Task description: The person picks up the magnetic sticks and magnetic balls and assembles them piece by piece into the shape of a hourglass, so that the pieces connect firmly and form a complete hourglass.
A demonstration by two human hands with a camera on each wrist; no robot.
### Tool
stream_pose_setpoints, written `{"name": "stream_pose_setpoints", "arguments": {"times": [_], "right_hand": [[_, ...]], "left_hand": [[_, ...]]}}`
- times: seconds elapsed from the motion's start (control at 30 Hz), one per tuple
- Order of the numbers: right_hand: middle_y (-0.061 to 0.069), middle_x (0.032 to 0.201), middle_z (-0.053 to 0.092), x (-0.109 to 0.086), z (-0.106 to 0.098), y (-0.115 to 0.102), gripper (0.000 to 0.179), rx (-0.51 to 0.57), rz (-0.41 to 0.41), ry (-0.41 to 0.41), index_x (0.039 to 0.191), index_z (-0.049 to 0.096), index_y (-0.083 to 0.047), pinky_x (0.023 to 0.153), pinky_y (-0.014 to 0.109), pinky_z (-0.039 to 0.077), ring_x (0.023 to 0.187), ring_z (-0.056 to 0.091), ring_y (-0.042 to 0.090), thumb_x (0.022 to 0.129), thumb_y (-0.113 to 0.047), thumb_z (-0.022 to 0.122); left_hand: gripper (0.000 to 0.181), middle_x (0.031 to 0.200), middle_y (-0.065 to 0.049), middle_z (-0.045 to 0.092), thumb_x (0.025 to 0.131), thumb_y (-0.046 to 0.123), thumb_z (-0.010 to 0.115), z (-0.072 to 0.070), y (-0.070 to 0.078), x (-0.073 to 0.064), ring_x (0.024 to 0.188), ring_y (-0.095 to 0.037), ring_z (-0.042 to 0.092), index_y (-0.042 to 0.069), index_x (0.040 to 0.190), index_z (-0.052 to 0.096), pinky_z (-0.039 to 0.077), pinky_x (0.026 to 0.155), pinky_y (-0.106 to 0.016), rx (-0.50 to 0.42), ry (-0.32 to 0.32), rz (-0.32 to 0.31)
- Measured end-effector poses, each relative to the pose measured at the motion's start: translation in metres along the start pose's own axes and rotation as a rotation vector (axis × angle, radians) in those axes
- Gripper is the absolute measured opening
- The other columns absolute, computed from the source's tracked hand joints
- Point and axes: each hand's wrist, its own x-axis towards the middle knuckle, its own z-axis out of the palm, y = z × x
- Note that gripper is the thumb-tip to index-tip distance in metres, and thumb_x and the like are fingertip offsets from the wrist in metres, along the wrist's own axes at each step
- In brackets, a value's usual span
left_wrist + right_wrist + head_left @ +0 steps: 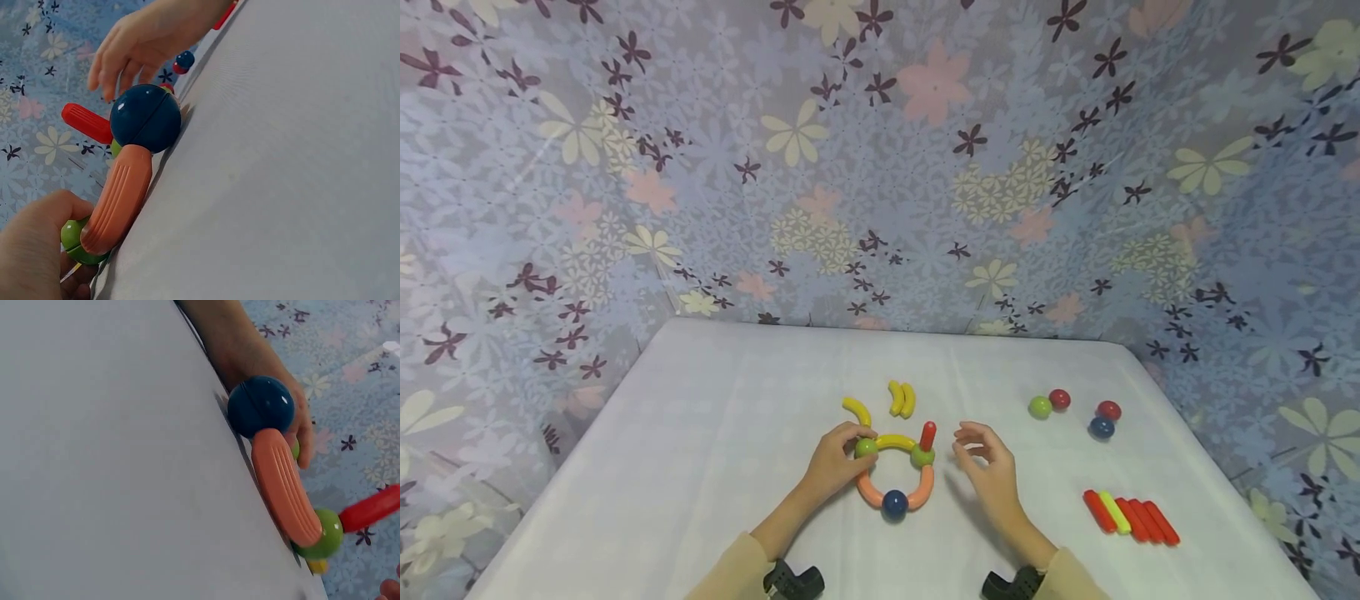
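Observation:
A ring of toy pieces lies on the white table. It joins a blue ball (895, 505), two curved orange rods (122, 199), a curved yellow rod (896, 442) and two green balls. My left hand (837, 457) grips the left green ball (76, 240) between thumb and fingers. From the right green ball (922, 456) a straight red rod (928, 436) sticks up. My right hand (991, 468) is to the right of that rod, apart from it, fingers loosely bent and holding nothing. Another curved yellow rod (857, 410) lies just beyond the left hand; whether it joins the ball is hidden.
Two short curved yellow rods (902, 400) lie behind the ring. Farther right are a loose green ball (1040, 407), two red balls (1060, 399) and a dark blue ball (1102, 428). Several straight red rods (1138, 520) and a yellow-green rod (1115, 512) lie at the right.

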Motion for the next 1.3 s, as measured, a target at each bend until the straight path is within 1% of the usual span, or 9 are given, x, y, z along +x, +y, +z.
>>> {"name": "stream_pose_setpoints", "arguments": {"times": [0.13,0.3,0.43,0.57,0.77,0.9,1.03,1.17,1.3], "right_hand": [[0.025,0.090,0.065,-0.004,-0.017,0.001,0.024,-0.033,0.038,0.094,0.103,0.063,0.008,0.070,0.016,0.050,0.083,0.062,0.017,0.080,0.012,0.063],[0.023,0.089,0.066,-0.007,-0.042,0.004,0.022,-0.150,0.123,0.212,0.102,0.064,0.009,0.069,0.010,0.046,0.081,0.060,0.003,0.080,0.012,0.063],[0.003,0.085,0.068,-0.012,-0.066,0.019,0.021,-0.208,0.171,0.305,0.102,0.066,0.005,0.068,0.006,0.045,0.079,0.057,-0.007,0.081,0.009,0.065],[-0.023,0.081,0.060,-0.017,-0.087,0.037,0.021,-0.267,0.194,0.392,0.101,0.067,0.002,0.067,0.003,0.043,0.076,0.054,-0.013,0.080,0.007,0.067],[-0.030,0.081,0.055,-0.026,-0.108,0.044,0.023,-0.394,0.235,0.427,0.100,0.067,-0.001,0.064,0.000,0.041,0.074,0.051,-0.017,0.078,0.005,0.068],[-0.011,0.086,0.066,-0.032,-0.120,0.043,0.026,-0.473,0.324,0.413,0.103,0.066,-0.001,0.062,-0.001,0.039,0.070,0.047,-0.019,0.078,0.004,0.069],[0.023,0.098,0.069,-0.038,-0.130,0.040,0.030,-0.525,0.391,0.374,0.104,0.065,0.001,0.059,-0.002,0.037,0.064,0.043,-0.025,0.075,0.006,0.070],[0.025,0.095,0.069,-0.043,-0.136,0.037,0.032,-0.560,0.378,0.366,0.101,0.065,0.003,0.058,0.000,0.036,0.062,0.039,-0.028,0.070,0.009,0.072],[0.023,0.099,0.069,-0.046,-0.140,0.035,0.033,-0.585,0.443,0.357,0.104,0.065,0.001,0.058,-0.002,0.035,0.064,0.036,-0.026,0.072,0.006,0.072]], "left_hand": [[0.026,0.099,0.000,0.066,0.078,0.014,0.074,0.001,-0.002,0.000,0.097,-0.014,0.060,0.013,0.103,0.069,0.052,0.090,-0.031,0.015,-0.003,-0.006],[0.027,0.099,-0.001,0.066,0.078,0.013,0.074,0.000,-0.001,0.000,0.093,-0.012,0.058,0.012,0.104,0.068,0.052,0.089,-0.030,-0.004,0.000,0.002],[0.027,0.097,-0.002,0.066,0.077,0.013,0.075,0.000,0.000,-0.002,0.091,-0.013,0.058,0.011,0.103,0.069,0.052,0.088,-0.030,-0.021,0.010,0.000],[0.026,0.097,-0.001,0.066,0.077,0.014,0.075,0.001,-0.001,-0.002,0.091,-0.014,0.057,0.012,0.103,0.069,0.052,0.087,-0.030,-0.010,0.013,-0.002],[0.026,0.098,-0.002,0.066,0.078,0.014,0.075,0.003,0.000,-0.003,0.093,-0.015,0.058,0.012,0.103,0.069,0.052,0.090,-0.034,-0.022,0.008,-0.011],[0.026,0.099,-0.002,0.066,0.078,0.014,0.074,0.003,0.001,-0.004,0.095,-0.016,0.058,0.011,0.103,0.069,0.051,0.093,-0.035,-0.033,0.000,-0.012],[0.026,0.099,-0.001,0.065,0.078,0.014,0.074,0.004,0.001,-0.005,0.096,-0.014,0.059,0.012,0.104,0.068,0.051,0.093,-0.034,-0.021,-0.005,-0.023],[0.026,0.099,0.000,0.065,0.078,0.013,0.073,0.004,0.001,-0.004,0.097,-0.013,0.059,0.013,0.104,0.068,0.051,0.093,-0.033,-0.010,-0.003,-0.037],[0.026,0.100,0.000,0.065,0.078,0.014,0.073,0.004,0.002,-0.004,0.099,-0.015,0.060,0.013,0.104,0.068,0.051,0.094,-0.035,-0.012,-0.002,-0.041]]}}
